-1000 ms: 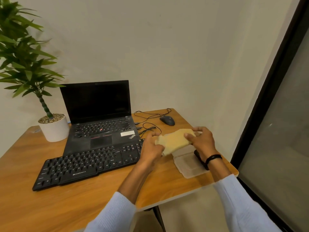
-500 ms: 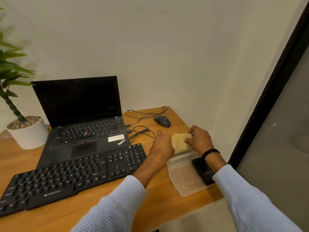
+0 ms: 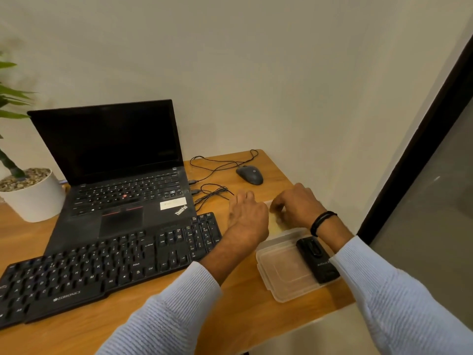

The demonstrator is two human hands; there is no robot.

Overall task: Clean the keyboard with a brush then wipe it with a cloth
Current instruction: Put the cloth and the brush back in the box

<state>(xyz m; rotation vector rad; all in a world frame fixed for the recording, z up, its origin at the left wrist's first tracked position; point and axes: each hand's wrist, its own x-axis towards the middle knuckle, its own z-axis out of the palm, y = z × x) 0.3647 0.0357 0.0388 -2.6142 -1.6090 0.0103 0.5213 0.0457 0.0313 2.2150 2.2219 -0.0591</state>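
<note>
While the yellow cloth (image 3: 275, 224) is bunched on the desk (image 3: 240, 301) just beyond the clear container (image 3: 284, 270), it is pinched by curled fingers of the right hand (image 3: 297, 210); grip of the left hand (image 3: 247, 217) cannot be told. Zebronics keyboard (image 3: 110, 265) is parked just left, untouched.

A wooden worktop (image 3: 76, 336) stands in a corner of plain off-white walls (image 3: 230, 60), a black-framed glass panel (image 3: 435, 213) rising just beside its right edge, under soft light.

view: single head-worn wide-angle | faces: forward and down onto desk (image 3: 115, 319) | range: near
</note>
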